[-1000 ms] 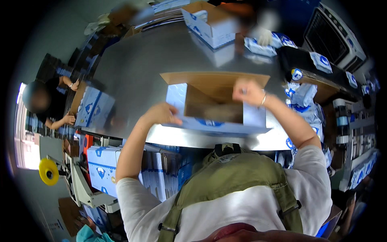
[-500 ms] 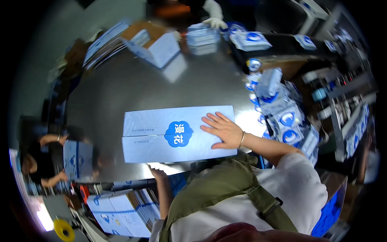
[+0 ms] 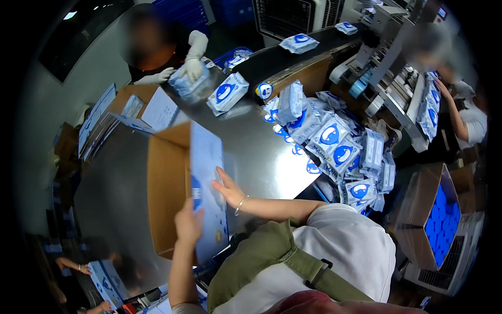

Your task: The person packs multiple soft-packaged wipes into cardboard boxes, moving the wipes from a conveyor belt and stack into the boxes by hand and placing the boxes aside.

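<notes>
A blue-and-white cardboard box stands on the metal table before me, its open brown inside facing left. At its near part, my left hand grips the edge between the open side and the printed panel; its fingers are slightly blurred. My right hand, with a bracelet at the wrist, lies against the printed panel with its fingers stretched and apart. No packs are visible inside the box.
Right of the metal table lies a heap of wipe packs. One pack rests near the far edge. A gloved co-worker handles packs beside another open box. A conveyor runs behind; a carton of blue pieces stands right.
The box has gone from lying with its closed printed face up to standing with its open side leftward. My left hand has come up onto its edge. The view has shifted rightward.
</notes>
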Demonstrator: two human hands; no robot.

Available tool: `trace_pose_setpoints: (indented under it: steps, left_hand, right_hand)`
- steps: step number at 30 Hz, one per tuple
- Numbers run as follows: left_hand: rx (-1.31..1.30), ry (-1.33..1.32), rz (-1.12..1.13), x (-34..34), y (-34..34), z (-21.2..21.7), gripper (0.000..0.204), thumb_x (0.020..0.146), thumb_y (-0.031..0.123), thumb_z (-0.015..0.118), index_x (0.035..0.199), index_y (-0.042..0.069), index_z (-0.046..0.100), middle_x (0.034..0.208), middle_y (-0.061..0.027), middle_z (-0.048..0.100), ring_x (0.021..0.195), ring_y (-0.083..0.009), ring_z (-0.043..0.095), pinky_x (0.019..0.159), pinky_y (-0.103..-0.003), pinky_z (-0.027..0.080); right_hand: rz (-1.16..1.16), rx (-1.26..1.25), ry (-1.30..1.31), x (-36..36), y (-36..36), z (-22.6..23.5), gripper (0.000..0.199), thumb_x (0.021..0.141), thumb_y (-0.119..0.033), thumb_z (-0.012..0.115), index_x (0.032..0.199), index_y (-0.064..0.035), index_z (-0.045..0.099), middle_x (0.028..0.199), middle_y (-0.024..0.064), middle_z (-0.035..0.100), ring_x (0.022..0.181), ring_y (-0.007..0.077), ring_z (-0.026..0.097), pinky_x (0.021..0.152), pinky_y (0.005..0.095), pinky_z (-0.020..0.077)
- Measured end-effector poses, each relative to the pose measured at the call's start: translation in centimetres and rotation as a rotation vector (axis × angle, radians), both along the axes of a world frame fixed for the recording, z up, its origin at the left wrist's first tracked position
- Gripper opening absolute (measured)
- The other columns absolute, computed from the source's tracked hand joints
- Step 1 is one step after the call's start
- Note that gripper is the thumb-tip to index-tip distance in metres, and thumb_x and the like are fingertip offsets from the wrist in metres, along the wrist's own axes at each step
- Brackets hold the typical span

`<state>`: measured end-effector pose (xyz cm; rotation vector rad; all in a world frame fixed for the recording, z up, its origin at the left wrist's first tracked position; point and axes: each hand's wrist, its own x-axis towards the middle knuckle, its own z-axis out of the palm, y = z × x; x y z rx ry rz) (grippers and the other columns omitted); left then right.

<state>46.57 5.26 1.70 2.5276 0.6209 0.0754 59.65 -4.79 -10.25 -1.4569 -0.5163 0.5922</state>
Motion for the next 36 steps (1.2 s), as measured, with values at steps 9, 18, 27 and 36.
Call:
trace_pose_setpoints:
  steps: [9,18,27,36]
  left_hand:
    - [0.703,0.175,0.419,-7.7,0.7,-0.5,0.051,0.083,0.029,0.061,0.125,0.004,0.047,0.128,-0.0156,0.048,0.122,-0.0311,0.042,0.094,-0.056,0.034]
    - [0.289,0.227,0.766,-17.2,13.5,-10.9,0.044,0.090,0.038,0.050,0.112,0.000,0.057,0.102,-0.0206,0.063,0.095,-0.0414,0.058,0.081,-0.046,0.046]
    - [0.308,0.323,0.905,-16.7,12.3,-9.1,0.041,0.091,0.039,0.048,0.095,0.000,0.059,0.090,-0.0236,0.063,0.088,-0.0421,0.059,0.074,-0.049,0.046]
    - [0.406,0.349,1.001,-15.5,12.3,-9.6,0.042,0.091,0.041,0.048,0.096,0.001,0.059,0.091,-0.0235,0.063,0.088,-0.0429,0.059,0.075,-0.049,0.046]
  right_hand:
    - [-0.115,-0.206,0.528,1.0,-2.7,1.9,0.089,0.066,0.000,0.058,0.145,-0.0094,0.019,0.122,0.0197,0.050,0.098,0.0294,0.055,0.083,0.0370,0.0442]
    - [0.557,0.385,1.096,1.5,1.8,-12.5,0.055,0.074,0.013,0.054,0.126,0.0001,0.045,0.120,0.0194,0.054,0.111,0.0283,0.055,0.090,0.0425,0.0490]
    - [0.440,-0.598,0.483,1.2,7.4,-10.7,0.046,0.074,-0.044,0.073,0.087,-0.0014,0.062,0.069,0.0071,0.061,0.057,0.0162,0.057,0.052,0.0297,0.0498]
    - [-0.206,-0.362,-1.400,37.0,9.7,-0.8,0.024,0.060,0.003,0.058,0.082,-0.0075,0.062,0.083,0.0125,0.058,0.087,0.0323,0.057,0.075,0.0411,0.0452]
